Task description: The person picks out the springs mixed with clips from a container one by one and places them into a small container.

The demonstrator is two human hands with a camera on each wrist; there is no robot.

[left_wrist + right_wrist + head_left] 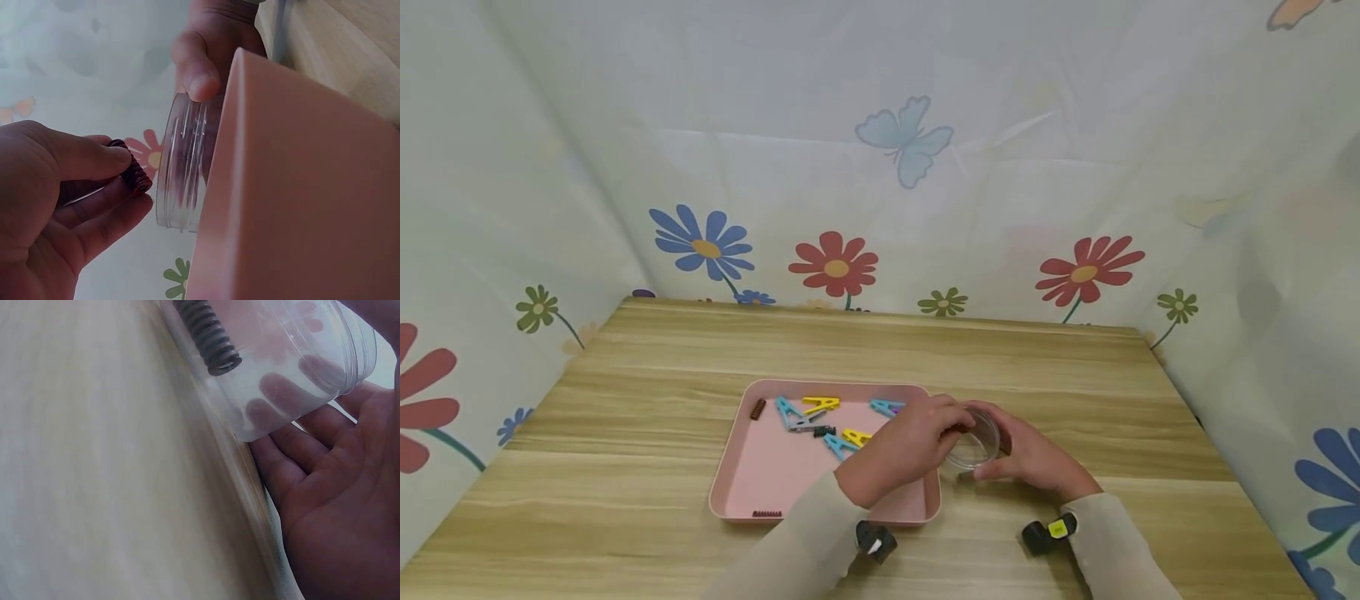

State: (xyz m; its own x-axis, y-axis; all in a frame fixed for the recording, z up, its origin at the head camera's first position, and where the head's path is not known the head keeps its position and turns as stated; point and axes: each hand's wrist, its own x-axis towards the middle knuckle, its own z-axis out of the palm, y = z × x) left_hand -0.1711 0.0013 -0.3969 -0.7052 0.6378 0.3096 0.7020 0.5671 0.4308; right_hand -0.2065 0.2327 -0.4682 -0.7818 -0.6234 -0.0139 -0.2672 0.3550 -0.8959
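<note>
Left wrist — spring [134, 171] between barely-parted fingers [103, 201]

Held spring [134, 170]: short, dark reddish-brown, closely coiled; pinched between thumb and fingers of the left hand [916, 437]; tilted, just above the jar's open mouth, apart from the rim;
Clear jar [182, 169]: transparent, round, threaded at the neck; mouth facing up; gripped from the side by the right hand [1033, 456]; base close to the desk [1120, 383], contact unclear;
Second spring [208, 337]: dark grey coil; seen along the jar's lower wall, inside or in front, impossible to tell.
</note>
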